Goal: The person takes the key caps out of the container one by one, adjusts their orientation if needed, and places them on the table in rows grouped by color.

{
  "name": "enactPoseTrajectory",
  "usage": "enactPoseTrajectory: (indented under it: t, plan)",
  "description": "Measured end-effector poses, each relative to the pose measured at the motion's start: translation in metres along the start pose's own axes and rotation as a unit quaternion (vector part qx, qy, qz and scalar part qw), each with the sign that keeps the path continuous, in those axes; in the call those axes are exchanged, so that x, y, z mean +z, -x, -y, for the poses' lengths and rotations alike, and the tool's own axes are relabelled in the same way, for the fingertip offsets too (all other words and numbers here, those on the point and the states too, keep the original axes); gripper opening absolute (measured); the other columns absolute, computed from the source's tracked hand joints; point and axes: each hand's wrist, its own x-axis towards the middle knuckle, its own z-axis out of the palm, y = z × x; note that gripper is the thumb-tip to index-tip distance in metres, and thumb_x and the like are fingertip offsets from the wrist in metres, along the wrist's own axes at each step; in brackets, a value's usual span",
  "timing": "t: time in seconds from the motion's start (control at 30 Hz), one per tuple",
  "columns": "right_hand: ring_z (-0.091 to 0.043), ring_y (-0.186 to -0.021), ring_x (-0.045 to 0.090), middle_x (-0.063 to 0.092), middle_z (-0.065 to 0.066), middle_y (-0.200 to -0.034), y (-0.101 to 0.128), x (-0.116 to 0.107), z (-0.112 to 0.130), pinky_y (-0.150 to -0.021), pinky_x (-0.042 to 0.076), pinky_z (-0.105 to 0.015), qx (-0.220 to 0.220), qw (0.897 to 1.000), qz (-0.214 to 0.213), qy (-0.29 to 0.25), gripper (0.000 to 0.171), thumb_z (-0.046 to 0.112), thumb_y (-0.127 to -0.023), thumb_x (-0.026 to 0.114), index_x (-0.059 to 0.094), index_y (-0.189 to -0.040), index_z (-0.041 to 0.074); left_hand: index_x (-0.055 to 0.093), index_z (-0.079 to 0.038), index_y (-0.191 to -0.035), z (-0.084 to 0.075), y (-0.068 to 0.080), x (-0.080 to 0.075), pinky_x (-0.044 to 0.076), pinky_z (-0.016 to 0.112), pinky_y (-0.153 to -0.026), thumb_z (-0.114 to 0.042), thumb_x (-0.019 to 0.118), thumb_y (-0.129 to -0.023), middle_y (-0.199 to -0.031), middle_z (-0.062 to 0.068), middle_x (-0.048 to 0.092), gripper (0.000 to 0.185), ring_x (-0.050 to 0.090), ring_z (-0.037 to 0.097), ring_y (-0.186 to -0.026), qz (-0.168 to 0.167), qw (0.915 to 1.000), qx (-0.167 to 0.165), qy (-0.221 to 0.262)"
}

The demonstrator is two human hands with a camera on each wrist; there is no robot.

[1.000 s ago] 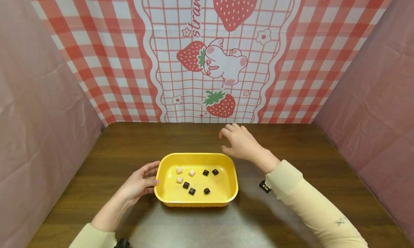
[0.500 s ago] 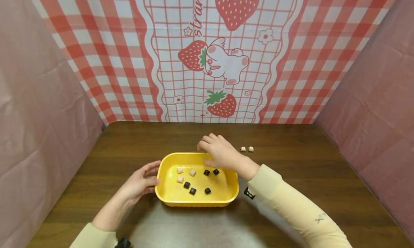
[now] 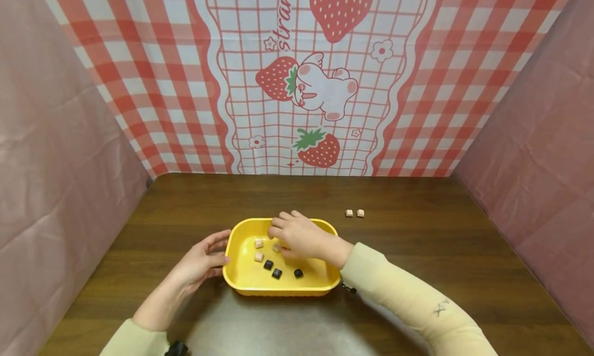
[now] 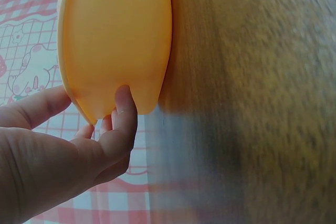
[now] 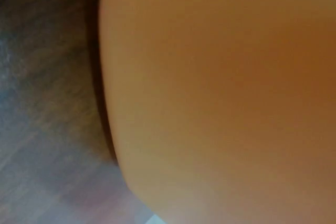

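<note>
My left hand [image 3: 202,260] holds the left end of a yellow plastic tray [image 3: 283,291]. In the left wrist view, the left hand [image 4: 89,145] has its thumb and fingers on the rim and end wall of the tray [image 4: 118,35]. My right hand [image 3: 303,236] reaches over the tray's back rim, fingers bent and thumb apart, right at a cream keycap [image 3: 276,247]. Two more cream keycaps [image 3: 259,243] lie left of it. Three black keycaps [image 3: 277,273] show nearer the front; the black pair at the back right is hidden under the right hand.
Two cream keycaps [image 3: 355,213] sit side by side on the brown wooden table [image 3: 417,232], behind and right of the tray. A checked strawberry cloth [image 3: 297,87] hangs at the back, pink cloth [image 3: 520,118] at both sides. The right wrist view shows the tray wall [image 5: 220,98] blurred and close.
My right hand has moved left and down from behind the tray into it, uncovering the two cream keycaps on the table. The left hand stays on the tray's end.
</note>
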Motion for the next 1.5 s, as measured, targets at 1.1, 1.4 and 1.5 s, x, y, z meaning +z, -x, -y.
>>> enactPoseTrajectory:
  t: [1.1,1.4,1.5]
  plan:
    - [-0.018,-0.09,0.045,0.053,0.003,-0.092,0.001,0.016,0.003,-0.068,0.028,-0.03,-0.023,0.996,0.022,0.083,0.008,0.027,-0.091,0.055,0.06,-0.09,0.02,0.025,-0.001,-0.147,-0.001,-0.001,0.001,0.054,0.036,-0.075,0.006,0.055,-0.087,-0.143,0.028,0.032,0.067,0.056,0.027,-0.11,-0.004,1.0,0.0,-0.002]
    - [-0.016,-0.08,0.039,0.051,0.004,-0.087,0.01,-0.005,-0.003,-0.066,0.026,-0.029,-0.008,0.997,-0.007,0.074,0.004,0.024,-0.085,0.058,0.056,-0.084,0.02,0.025,-0.001,-0.146,0.0,0.001,0.002,0.054,0.038,-0.076,0.006,0.054,-0.088,-0.142,0.028,0.032,0.066,0.055,0.028,-0.111,-0.006,1.0,0.0,-0.004]
    - [-0.016,-0.079,0.037,0.05,0.004,-0.086,0.013,-0.013,-0.008,-0.067,0.026,-0.03,0.003,0.998,-0.008,0.07,0.005,0.024,-0.084,0.06,0.057,-0.085,0.021,0.025,-0.001,-0.146,0.0,0.002,0.002,0.054,0.038,-0.076,0.006,0.054,-0.088,-0.142,0.028,0.032,0.065,0.055,0.029,-0.111,-0.006,1.0,-0.001,-0.005]
